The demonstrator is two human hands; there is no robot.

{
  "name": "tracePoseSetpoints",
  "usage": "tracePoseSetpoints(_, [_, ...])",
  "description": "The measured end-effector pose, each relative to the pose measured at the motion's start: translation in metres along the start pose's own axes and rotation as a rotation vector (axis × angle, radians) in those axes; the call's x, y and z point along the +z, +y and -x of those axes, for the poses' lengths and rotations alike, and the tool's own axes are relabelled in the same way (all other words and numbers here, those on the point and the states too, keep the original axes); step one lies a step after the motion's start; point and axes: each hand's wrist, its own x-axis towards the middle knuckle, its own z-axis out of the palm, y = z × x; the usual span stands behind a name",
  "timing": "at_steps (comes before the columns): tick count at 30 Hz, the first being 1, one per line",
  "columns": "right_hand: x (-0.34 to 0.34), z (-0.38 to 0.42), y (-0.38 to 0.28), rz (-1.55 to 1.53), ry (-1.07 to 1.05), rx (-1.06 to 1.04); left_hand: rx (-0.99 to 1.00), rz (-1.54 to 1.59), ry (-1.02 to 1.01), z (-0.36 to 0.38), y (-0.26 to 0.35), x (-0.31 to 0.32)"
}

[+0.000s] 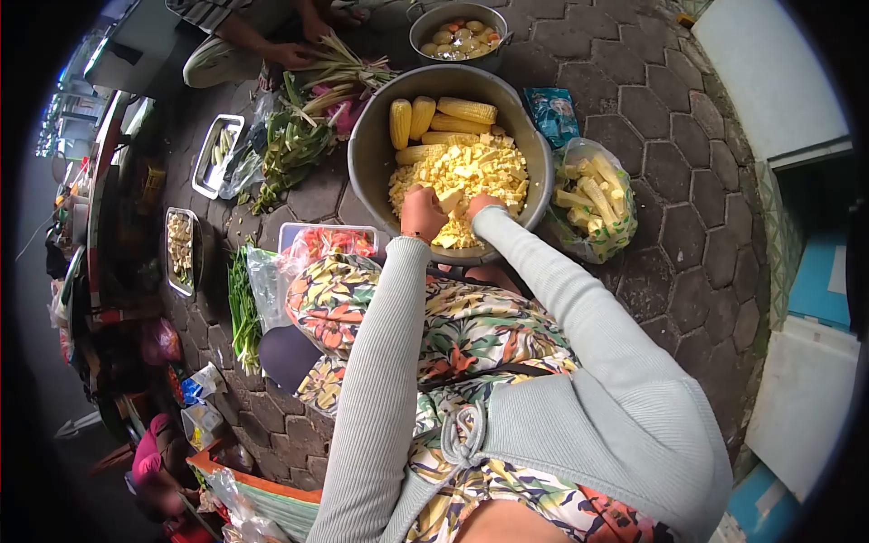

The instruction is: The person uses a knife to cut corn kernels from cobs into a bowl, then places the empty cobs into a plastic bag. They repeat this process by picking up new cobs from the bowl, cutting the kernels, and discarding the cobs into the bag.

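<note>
A large grey basin [360, 167] stands in front of my knees, holding whole peeled corn cobs [466, 110] at its far side and a heap of cut corn kernels [480, 172] nearer me. My left hand [423, 214] is closed low over the kernels, with a pale yellow piece of corn [450, 200] at its fingers, seemingly a partly cut cob. Beside it, my right hand [486, 204] is curled down into the near right part of the heap. Its fingertips, and whatever they hold, are hidden.
Right of the basin sits a plastic bag of stripped cobs [593, 199], below a teal packet [551, 116]. A pot of potatoes [460, 41] stands behind. Another person's hands [294, 54] handle leafy stalks [348, 77]. Red chillies [335, 242] and green onions [243, 308] lie left.
</note>
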Motion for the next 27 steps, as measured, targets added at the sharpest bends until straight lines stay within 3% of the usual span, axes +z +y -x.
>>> tracePoseSetpoints(4, [0.013, 0.02, 0.019, -0.087, 0.015, -0.04, 0.016, 0.01, -0.002, 0.0, 0.003, -0.003])
tracePoseSetpoints(6, [0.019, 0.038, 0.022, -0.188, 0.204, -0.203, -0.006, 0.071, 0.024, -0.003, 0.006, -0.006])
tracePoseSetpoints(7, [-0.016, 0.078, 0.009, -0.376, 0.227, -0.115, 0.037, 0.076, 0.085, -0.003, 0.007, -0.006])
tracePoseSetpoints(10, [-0.028, 0.097, -0.006, -0.428, 0.205, -0.127, 0.008, 0.094, 0.101, -0.004, 0.011, -0.007])
tracePoseSetpoints(21, [-0.024, 0.06, -0.008, -0.206, 0.14, -0.159, 0.065, 0.087, 0.108, -0.006, 0.005, -0.002])
tracePoseSetpoints(27, [-0.011, 0.076, -0.003, -0.285, 0.17, -0.059, 0.059, 0.075, 0.109, -0.011, 0.001, -0.001])
